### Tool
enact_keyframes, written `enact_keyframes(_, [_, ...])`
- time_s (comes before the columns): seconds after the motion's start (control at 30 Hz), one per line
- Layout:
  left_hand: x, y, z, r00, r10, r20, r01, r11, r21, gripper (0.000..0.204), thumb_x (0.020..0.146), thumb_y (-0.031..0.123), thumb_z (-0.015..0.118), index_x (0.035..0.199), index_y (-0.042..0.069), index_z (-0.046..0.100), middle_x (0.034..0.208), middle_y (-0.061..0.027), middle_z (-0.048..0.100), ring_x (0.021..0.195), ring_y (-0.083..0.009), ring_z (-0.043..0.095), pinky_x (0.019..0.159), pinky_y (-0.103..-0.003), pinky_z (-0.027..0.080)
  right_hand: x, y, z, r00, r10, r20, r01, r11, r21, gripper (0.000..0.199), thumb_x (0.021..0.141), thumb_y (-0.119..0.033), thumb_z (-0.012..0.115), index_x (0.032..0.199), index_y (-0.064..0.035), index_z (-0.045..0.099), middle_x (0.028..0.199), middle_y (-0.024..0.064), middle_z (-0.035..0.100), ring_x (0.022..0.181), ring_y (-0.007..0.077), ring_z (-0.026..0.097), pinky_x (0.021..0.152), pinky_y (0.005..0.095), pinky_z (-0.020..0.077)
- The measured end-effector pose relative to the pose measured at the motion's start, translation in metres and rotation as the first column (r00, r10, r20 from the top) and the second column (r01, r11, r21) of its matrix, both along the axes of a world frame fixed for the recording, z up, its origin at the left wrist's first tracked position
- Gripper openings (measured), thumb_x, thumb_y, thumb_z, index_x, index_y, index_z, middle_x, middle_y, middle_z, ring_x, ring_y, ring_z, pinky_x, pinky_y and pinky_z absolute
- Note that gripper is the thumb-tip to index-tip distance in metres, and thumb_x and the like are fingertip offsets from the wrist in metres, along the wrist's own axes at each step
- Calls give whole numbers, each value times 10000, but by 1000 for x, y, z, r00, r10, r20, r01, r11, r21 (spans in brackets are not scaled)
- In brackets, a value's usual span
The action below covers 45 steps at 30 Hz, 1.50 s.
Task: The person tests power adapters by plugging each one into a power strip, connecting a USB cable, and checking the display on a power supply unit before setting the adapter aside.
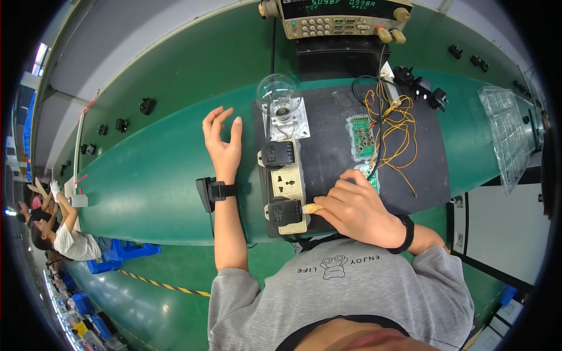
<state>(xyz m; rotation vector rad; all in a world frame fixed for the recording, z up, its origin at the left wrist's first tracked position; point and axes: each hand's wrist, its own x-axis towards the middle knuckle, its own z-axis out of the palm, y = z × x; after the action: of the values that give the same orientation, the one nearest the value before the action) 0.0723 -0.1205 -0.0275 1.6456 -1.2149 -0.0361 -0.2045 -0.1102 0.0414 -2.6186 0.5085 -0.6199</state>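
Note:
My right hand (358,212) is closed in a pinch on a yellow-wrapped connector (312,208). The connector's pale tip meets the side of a black power adapter (284,211), which sits in the near end of a cream power strip (299,227). Farther along the strip is a second black adapter (277,154), with a bare socket between the two. My left hand (223,143) is raised left of the strip, fingers apart and holding nothing. Beyond the strip a clear glass bulb (278,93) stands on a white square base (298,120).
A black mat (328,158) carries a green circuit board (362,137) and tangled yellow wires (404,126). At the back stands a bench power meter (345,26). Black plug adapters (420,88) lie at the back right, near a clear plastic tray (506,140). Another person (73,240) sits far left.

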Motion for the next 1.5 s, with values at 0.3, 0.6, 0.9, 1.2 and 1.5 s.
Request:
enact_keyframes(0.3, [-4,11,17,969,-88,-230,66,993,-101,245,820,133,623,1050,49,618,1149,-107,524,1051,-206,503,814,-299,439,-11,-30,9,999,-53,-3,53,997,-48,87,696,-104,685,772,-62,676,627,39,571,624,203,539,728,333,383])
enact_keyframes(0.6, [-48,91,54,754,-615,-233,648,753,111,548,583,274,811,1028,18,618,1057,-119,593,998,-269,551,866,-366,427,10,-69,-12,983,-166,84,153,978,146,127,752,-75,649,865,-19,665,722,75,604,673,232,544,672,306,385])
enact_keyframes(0.9, [-64,117,37,814,-491,-310,553,818,156,545,570,196,824,1034,18,601,1080,-123,582,1007,-269,539,862,-365,437,31,-61,-19,972,-109,208,60,972,225,131,771,-20,610,896,10,638,743,128,586,624,286,581,541,343,450])
enact_keyframes(1.2, [-63,113,46,829,-526,-190,560,785,264,507,546,152,827,968,-35,616,1013,-145,620,982,-285,560,850,-377,437,-13,-99,6,946,-280,164,296,952,-77,407,719,-204,686,1051,8,587,1033,137,613,907,298,572,790,399,434])
enact_keyframes(1.5, [-69,108,61,827,-543,-141,558,766,319,474,517,56,810,954,-12,641,1011,-124,634,959,-274,581,851,-369,454,-190,-210,-31,609,-712,-350,730,676,-106,646,608,121,511,1224,-76,500,1310,162,418,1114,350,474,896,398,437])
